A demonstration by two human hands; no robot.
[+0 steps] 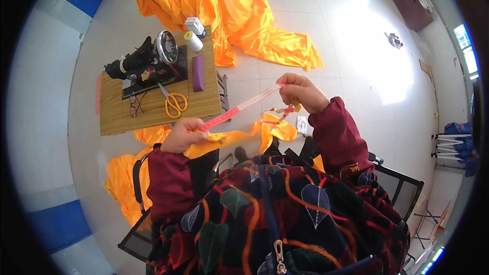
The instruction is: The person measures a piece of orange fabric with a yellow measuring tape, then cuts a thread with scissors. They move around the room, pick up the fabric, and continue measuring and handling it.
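Observation:
A pink and white tape measure (238, 111) is stretched between my two hands above my lap. My left hand (185, 135) pinches one part of it along with a strip of yellow-orange cloth (233, 137). My right hand (303, 92) grips the tape higher up and to the right, its fingers closed. A looped end of tape with a yellow part dangles below the right hand. The cloth strip runs from the left hand across to a crumpled piece by my feet.
At the left, a wooden sewing table (206, 103) bears a black sewing machine (137, 61), yellow-handled scissors (175, 105), glasses (133, 105), a white thread cone (193, 41) and a purple object (197, 73). Shiny orange fabric (229, 7) lies heaped beyond it; more (128, 187) is at lower left.

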